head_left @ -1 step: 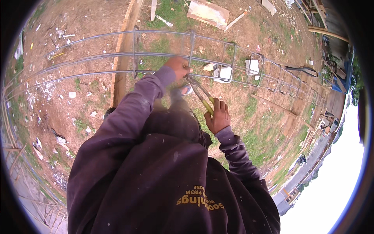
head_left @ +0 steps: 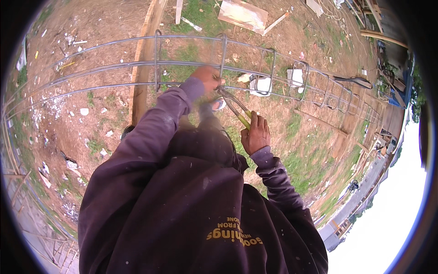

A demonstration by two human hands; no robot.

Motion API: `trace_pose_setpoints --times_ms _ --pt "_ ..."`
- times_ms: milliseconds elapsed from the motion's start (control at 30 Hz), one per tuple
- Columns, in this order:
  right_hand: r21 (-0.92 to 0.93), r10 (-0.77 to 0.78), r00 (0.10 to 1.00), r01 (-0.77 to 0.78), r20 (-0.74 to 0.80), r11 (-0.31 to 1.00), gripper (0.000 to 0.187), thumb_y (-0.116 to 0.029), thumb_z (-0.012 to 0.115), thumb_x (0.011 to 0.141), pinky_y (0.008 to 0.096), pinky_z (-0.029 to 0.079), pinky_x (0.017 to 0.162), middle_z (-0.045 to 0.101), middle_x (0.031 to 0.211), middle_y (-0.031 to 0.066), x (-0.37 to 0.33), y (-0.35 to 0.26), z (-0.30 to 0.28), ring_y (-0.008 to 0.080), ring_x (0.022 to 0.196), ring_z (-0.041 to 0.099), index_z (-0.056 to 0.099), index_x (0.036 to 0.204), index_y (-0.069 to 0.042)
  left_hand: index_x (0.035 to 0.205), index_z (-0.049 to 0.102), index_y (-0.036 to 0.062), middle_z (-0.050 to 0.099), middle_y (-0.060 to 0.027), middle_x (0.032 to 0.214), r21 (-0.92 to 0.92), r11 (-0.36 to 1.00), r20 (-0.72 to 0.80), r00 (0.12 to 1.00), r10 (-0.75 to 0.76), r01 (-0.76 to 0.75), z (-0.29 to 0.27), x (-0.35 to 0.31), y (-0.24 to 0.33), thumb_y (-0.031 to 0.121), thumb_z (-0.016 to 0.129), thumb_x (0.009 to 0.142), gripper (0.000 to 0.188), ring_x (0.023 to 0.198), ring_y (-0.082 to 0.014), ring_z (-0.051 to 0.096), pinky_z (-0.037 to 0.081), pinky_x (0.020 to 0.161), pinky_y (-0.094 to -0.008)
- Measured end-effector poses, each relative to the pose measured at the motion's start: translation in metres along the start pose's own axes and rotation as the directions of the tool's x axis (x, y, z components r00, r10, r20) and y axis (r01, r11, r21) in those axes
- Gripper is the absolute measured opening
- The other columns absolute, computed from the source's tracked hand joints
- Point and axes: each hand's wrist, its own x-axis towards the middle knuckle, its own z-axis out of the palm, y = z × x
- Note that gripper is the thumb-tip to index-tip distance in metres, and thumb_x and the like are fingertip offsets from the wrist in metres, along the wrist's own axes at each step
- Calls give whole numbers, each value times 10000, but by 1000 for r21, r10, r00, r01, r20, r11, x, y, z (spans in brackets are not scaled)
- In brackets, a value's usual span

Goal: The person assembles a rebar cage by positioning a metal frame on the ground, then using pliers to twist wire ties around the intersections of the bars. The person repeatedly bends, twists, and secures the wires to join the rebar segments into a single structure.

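A long rebar cage (head_left: 109, 66) of steel rods with square stirrups (head_left: 224, 55) runs across in front of me. My left hand (head_left: 206, 77) is closed round its near side, where one stirrup meets the lowest rod; the fingertips are partly hidden. In my right hand (head_left: 257, 134) are pincers (head_left: 236, 106) with yellow-green grips, slanting up and left. Their jaws touch or nearly touch that same joint, right beside my left fingers. Whether a tie wire lies in the jaws is too small to tell.
A wooden beam (head_left: 140, 98) passes under the cage at left. White blocks (head_left: 261, 86) lie beneath it to the right. A board (head_left: 242, 16) rests on the ground beyond. Scraps litter the soil and grass. My foot (head_left: 218, 104) shows below the joint.
The pincer handles have come closer together as my right hand squeezes them. My left hand stays at the same joint.
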Motion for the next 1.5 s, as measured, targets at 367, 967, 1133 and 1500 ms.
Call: trace_pose_setpoints --times_ms 367,967,1133,1500 --pt "546 -5 801 -403 598 734 400 -227 752 783 405 545 650 643 790 118 23 17 -4 286 717 676 558 1047 4 954 738 21 652 -99 635 77 997 49 999 -12 8 -6 2 6 315 711 895 302 542 -154 586 483 551 -329" --pt "91 21 982 -39 190 995 452 -486 563 962 447 525 601 653 728 180 28 51 22 348 649 667 568 1074 -48 896 728 -2 645 -72 621 18 999 31 998 -52 52 -7 0 9 309 707 907 312 532 -128 569 473 524 -324" --pt "528 -151 511 -841 846 118 433 -426 644 933 350 487 487 581 709 83 21 33 38 214 510 586 537 1071 -30 888 713 -16 651 -67 634 47 998 77 996 -48 44 -9 -1 11 287 698 917 305 549 -125 577 476 531 -319" --pt "142 11 996 -24 91 990 449 -338 575 970 470 516 802 647 1030 183 19 34 17 394 935 627 529 1327 -71 933 722 -28 664 -86 676 -64 992 55 993 -104 107 -8 2 9 281 709 907 310 558 -134 595 491 532 -314"
